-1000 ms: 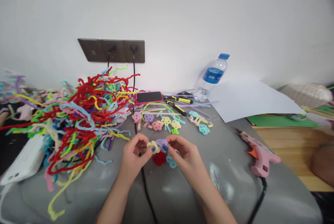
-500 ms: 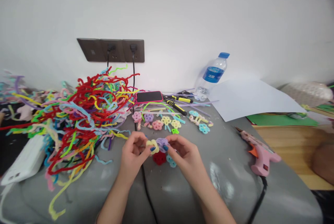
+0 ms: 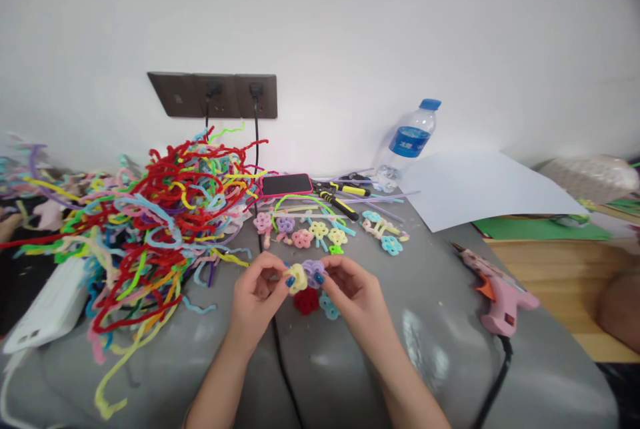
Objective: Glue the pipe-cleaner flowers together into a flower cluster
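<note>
My left hand pinches a pale yellow pipe-cleaner flower between thumb and fingers. Against it sits a purple pipe-cleaner flower, gripped by my right hand. The two flowers touch side by side; whether they are joined cannot be made out. Below them a red flower and a light blue flower show, partly covered by my fingers and the held flowers. Beyond my hands lie several finished flowers, among them a pink one and a yellow one.
A big tangle of pipe cleaners fills the left, beside a white power bank-like box. At the back are a phone, yellow-black pliers and a bottle. A pink glue gun and white paper are right.
The yellow flower has turned and come closer against the purple one. Both hands have shifted only slightly and keep their pinches.
</note>
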`<state>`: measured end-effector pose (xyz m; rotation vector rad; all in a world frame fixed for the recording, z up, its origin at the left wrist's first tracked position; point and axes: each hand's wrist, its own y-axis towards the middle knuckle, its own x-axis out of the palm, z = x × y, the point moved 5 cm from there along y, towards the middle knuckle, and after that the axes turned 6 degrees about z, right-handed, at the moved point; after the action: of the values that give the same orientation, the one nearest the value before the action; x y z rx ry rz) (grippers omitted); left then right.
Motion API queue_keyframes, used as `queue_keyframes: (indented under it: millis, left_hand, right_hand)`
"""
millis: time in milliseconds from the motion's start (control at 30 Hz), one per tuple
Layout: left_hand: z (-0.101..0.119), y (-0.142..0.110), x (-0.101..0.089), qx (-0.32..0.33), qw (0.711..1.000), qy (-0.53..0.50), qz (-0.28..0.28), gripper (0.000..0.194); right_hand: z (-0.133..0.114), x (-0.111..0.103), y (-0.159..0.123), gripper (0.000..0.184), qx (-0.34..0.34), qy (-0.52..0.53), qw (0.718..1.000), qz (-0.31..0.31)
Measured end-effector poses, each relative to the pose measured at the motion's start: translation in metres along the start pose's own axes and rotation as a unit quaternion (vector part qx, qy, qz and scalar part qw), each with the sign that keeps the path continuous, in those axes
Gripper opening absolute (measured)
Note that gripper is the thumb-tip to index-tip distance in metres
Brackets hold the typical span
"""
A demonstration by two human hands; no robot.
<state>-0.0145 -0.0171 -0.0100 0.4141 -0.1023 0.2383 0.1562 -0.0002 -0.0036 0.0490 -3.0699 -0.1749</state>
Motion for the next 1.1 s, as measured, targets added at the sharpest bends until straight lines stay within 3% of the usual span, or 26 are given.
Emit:
queue_keyframes:
  millis: [200,533,1100]
  left_hand:
    - [-0.002,-0.002,0.0,-0.008,1.0,0.013,0.003,0.007]
    - [0.009,-0.002,0.0,0.091,0.992,0.08,0.017,0.01]
    - [0.011,-0.002,0.001,0.082,0.991,0.105,0.026,0.009]
  right_hand:
    - [-0.005,0.002,-0.002,0.011,-0.008,-0.019,1.0,0.001]
    - [-0.007,0.006,-0.005,0.007,-0.024,-0.025,0.999,0.019]
    - [-0.007,0.006,-0.005,0.008,-0.019,-0.028,0.999,0.011]
